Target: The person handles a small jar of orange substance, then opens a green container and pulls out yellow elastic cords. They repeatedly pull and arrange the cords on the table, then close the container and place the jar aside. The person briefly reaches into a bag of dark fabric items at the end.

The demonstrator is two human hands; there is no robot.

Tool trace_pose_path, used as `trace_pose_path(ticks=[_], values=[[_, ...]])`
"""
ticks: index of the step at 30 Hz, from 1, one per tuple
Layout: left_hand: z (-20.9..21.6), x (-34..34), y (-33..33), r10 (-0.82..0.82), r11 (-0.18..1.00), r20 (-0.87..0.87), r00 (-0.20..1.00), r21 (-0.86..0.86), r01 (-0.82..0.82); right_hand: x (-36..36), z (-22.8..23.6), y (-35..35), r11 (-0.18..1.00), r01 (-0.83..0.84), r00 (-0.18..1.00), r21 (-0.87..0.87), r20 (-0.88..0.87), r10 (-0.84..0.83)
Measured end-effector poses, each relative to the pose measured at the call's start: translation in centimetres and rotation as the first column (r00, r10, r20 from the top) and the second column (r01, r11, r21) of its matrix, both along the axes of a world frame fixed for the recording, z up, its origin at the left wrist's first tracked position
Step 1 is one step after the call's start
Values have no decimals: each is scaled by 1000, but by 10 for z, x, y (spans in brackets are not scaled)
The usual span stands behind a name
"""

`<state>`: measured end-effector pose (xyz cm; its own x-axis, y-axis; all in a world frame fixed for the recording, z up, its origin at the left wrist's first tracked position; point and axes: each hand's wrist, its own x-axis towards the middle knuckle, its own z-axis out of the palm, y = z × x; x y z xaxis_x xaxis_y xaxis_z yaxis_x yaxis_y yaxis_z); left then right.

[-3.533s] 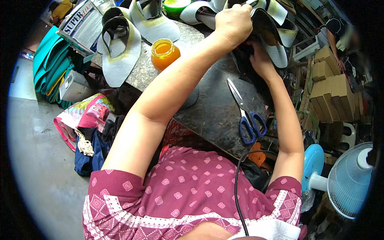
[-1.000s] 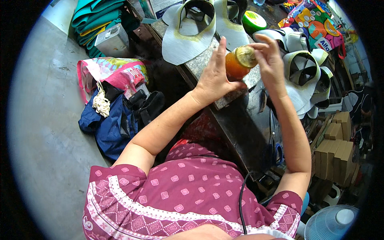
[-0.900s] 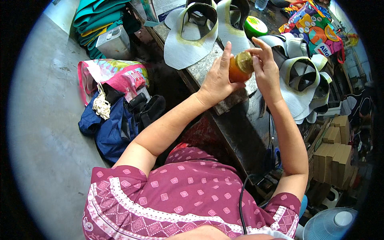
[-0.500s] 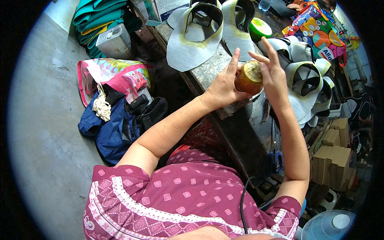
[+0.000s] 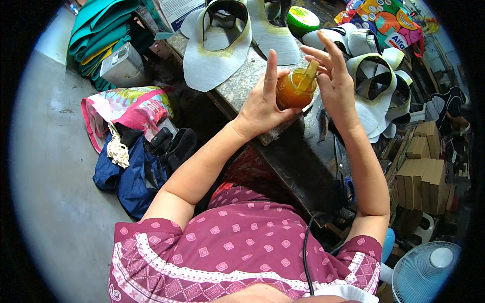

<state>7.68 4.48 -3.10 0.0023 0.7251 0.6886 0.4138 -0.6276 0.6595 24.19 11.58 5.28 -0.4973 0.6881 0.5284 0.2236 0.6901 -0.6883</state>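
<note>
- The left hand [image 5: 260, 108] is wrapped around a glass jar [image 5: 290, 99] of orange-brown content, thumb along the near side, index finger raised clear of it.
- The right hand [image 5: 336, 93] has its thumb and a fingertip closed on a flat, tan-yellow lid [image 5: 308, 76], seen nearly edge-on; its other fingers are spread.
- The lid stands steeply tilted at the jar's mouth, so the jar is uncovered, while the lid is neither seated nor set aside.
- The jar is at the near corner of a speckled stone slab [image 5: 241, 87]; I cannot tell whether it touches the stone.
- Beyond the left hand, a pale grey shoe upper [image 5: 217, 66] lies on the slab, its opening edged with a yellowish coat that looks already applied.
- More grey uppers [image 5: 371, 113] are gathered past the right hand, similarly edged where visible.
- A green tub [image 5: 303, 21] sits behind, lid on.
- Farther out are teal sheets [image 5: 93, 38], cardboard boxes [image 5: 422, 179] and a fan [image 5: 422, 278].
</note>
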Motion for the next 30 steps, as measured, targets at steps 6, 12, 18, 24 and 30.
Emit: trace_pose_path(ticks=[6, 12, 18, 24, 30], values=[[-1, -1, 1, 40, 998, -111, 993, 57, -34, 6, 28, 5, 917, -102, 968, 386, 250, 2], [2, 2, -2, 28, 1000, -30, 999, 12, -28, 2, 28, -10, 900, -184, 937, 396, 347, 39], [6, -1, -7, 39, 998, -51, 998, -44, -41, -5, 30, 3, 988, -152, 968, -30, 197, 155], [9, -2, -6, 36, 985, -23, 999, -165, -39, 3, 24, 6, 936, -337, 807, 103, 544, 231], [8, -2, -3, 20, 962, 120, 993, -274, 13, -9, 15, 1, 915, -277, 830, 294, 552, 73]])
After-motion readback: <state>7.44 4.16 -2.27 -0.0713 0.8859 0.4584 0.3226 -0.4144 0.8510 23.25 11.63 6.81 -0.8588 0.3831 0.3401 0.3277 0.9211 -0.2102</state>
